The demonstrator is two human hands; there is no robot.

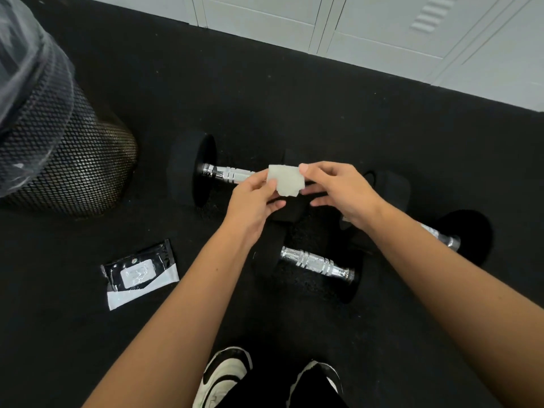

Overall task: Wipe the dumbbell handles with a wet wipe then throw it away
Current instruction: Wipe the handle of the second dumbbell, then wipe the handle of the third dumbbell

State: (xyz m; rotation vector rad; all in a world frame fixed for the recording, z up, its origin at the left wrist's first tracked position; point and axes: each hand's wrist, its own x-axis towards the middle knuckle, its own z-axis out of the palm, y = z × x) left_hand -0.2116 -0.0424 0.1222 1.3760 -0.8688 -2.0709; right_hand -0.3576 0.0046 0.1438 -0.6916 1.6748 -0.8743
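A small folded white wet wipe [285, 180] is held in the air between both hands. My left hand [253, 201] pinches its left edge and my right hand [338, 189] pinches its upper right corner. Below them three black dumbbells with chrome handles lie on the floor: a far one [226, 174], a near one [316, 263], and a right one [441, 237] partly hidden by my right forearm. The wipe hovers above the far dumbbell's handle without touching it.
A black mesh waste bin [67, 160] with a clear liner stands at the left. A black and white wipes packet [139, 273] lies on the black rubber floor [323, 113]. White lockers [382, 33] line the back. My two shoes [223, 375] show at the bottom.
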